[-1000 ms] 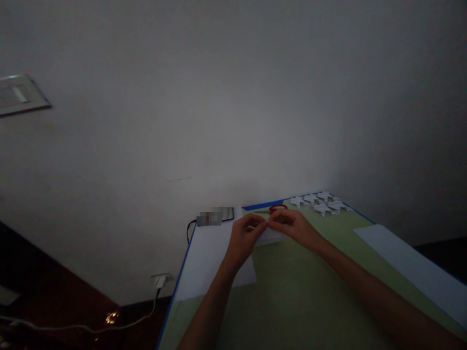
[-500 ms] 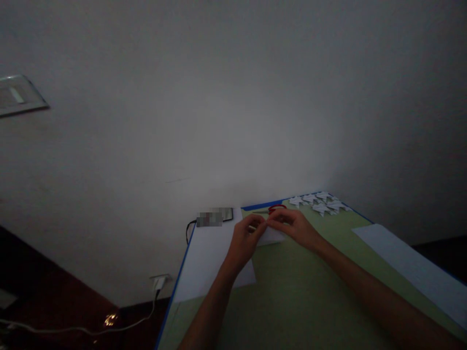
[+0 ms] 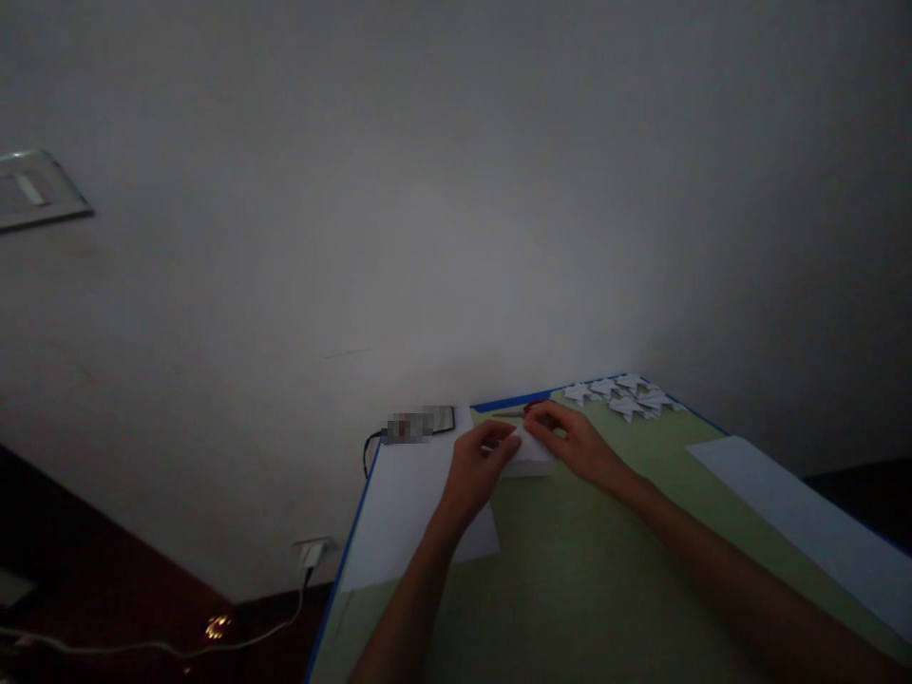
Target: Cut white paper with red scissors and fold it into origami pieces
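Observation:
A small folded piece of white paper [image 3: 528, 458] is held between my two hands, just above the green tabletop. My left hand [image 3: 476, 464] pinches its left side between thumb and fingers. At the paper's upper right, my right hand [image 3: 570, 439] grips the edge with its fingertips. Right behind my right hand lies a pair of scissors [image 3: 509, 414] with red handles, partly covered by that hand. Several folded white paper shapes [image 3: 631, 408] with pointed ends lie at the far right corner of the table.
White sheets lie on the green table [image 3: 570, 589]: a left sheet [image 3: 399, 522] and a right strip [image 3: 784, 513] along the edge. A phone [image 3: 443, 419] with a black cable rests at the back left. The wall [image 3: 456, 237] stands right behind; a plugged-in charger [image 3: 311, 554] sits low on it.
My fingertips have moved slightly apart, and more of the folded paper shows between my hands. The other things on the table stay where they were.

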### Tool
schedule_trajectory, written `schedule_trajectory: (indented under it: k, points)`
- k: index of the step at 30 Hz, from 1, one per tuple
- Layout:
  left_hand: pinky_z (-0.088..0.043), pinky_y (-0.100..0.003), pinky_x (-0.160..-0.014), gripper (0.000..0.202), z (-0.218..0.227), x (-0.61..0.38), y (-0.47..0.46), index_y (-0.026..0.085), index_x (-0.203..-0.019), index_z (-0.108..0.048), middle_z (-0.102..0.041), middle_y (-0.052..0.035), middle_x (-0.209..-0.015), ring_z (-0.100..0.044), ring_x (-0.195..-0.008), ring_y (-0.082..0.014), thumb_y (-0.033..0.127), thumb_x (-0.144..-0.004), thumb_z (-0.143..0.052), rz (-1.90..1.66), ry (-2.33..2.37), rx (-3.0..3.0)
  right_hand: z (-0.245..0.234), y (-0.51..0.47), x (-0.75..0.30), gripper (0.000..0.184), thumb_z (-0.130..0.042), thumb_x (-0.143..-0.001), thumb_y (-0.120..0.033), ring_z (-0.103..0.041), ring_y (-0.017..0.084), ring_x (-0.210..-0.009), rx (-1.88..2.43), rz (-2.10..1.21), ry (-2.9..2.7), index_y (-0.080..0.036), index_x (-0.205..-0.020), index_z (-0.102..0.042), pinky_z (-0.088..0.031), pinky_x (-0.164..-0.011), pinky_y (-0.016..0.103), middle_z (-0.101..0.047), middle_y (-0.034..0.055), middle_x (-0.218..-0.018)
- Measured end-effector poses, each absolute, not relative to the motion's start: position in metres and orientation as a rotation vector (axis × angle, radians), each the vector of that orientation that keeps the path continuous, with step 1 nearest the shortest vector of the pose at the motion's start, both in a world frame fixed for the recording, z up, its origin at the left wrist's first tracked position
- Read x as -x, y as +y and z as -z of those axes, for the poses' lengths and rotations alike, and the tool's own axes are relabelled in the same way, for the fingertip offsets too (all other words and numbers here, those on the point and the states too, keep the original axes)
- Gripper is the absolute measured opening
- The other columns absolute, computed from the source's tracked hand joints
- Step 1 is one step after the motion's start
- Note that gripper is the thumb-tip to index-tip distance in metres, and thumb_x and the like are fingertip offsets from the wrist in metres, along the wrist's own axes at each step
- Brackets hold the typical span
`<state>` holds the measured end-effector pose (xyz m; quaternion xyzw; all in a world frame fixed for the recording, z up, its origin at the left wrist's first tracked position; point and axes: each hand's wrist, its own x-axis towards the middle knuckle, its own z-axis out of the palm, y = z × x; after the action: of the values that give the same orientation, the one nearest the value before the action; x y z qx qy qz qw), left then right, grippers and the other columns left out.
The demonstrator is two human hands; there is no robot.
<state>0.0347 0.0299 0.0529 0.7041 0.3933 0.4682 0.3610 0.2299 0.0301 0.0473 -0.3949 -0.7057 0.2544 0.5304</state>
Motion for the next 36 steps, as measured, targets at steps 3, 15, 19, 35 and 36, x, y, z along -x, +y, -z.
schedule_trajectory:
  k: [3, 15, 19, 35, 36]
  points:
    - [-0.052, -0.031, -0.072, 0.016, -0.058, -0.033, 0.03, 0.02, -0.089, -0.08, -0.08, -0.0076, -0.09, -0.072, -0.083, -0.0224, 0.034, -0.082, -0.077, -1.27, 1.033, -1.722, -0.046, 0.03, -0.229, 0.026, -0.066, -0.092, -0.044, -0.068, 0.021, -0.082, 0.942, -0.649, -1.669, -0.02, -0.099, -0.071, -0.053, -0.073, 0.033, -0.073, 0.0056, -0.089]
    - [-0.056, -0.034, -0.079, 0.023, -0.057, -0.03, 0.032, 0.018, -0.092, -0.082, -0.081, -0.0093, -0.09, -0.074, -0.084, -0.024, 0.037, -0.079, -0.081, -1.337, 1.026, -1.557, -0.043, 0.038, -0.231, 0.033, -0.076, -0.083, -0.047, -0.073, 0.024, -0.084, 0.944, -0.822, -1.475, -0.021, -0.104, -0.079, -0.057, -0.077, 0.037, -0.08, 0.0076, -0.095]
    - [-0.056, -0.035, -0.078, 0.024, -0.055, -0.03, 0.033, 0.018, -0.091, -0.082, -0.081, -0.0097, -0.089, -0.075, -0.084, -0.0243, 0.037, -0.077, -0.082, -1.339, 1.024, -1.508, -0.044, 0.038, -0.233, 0.038, -0.076, -0.083, -0.047, -0.071, 0.022, -0.082, 0.97, -0.845, -1.432, -0.02, -0.109, -0.078, -0.055, -0.073, 0.035, -0.079, 0.0075, -0.094]
    - [-0.056, -0.034, -0.077, 0.024, -0.057, -0.035, 0.031, 0.017, -0.089, -0.083, -0.082, -0.0094, -0.087, -0.075, -0.081, -0.0236, 0.035, -0.074, -0.084, -1.347, 1.006, -1.481, -0.046, 0.034, -0.228, 0.048, -0.087, -0.071, -0.04, -0.073, 0.022, -0.086, 0.868, -1.174, -1.299, -0.021, -0.111, -0.073, -0.056, -0.072, 0.032, -0.079, 0.0063, -0.101]
    - [-0.056, -0.034, -0.077, 0.023, -0.057, -0.036, 0.031, 0.017, -0.088, -0.083, -0.082, -0.0093, -0.087, -0.074, -0.081, -0.0234, 0.034, -0.073, -0.084, -1.351, 1.005, -1.484, -0.047, 0.033, -0.228, 0.044, -0.088, -0.07, -0.04, -0.074, 0.022, -0.088, 0.869, -1.17, -1.307, -0.02, -0.107, -0.074, -0.056, -0.074, 0.032, -0.079, 0.007, -0.103]
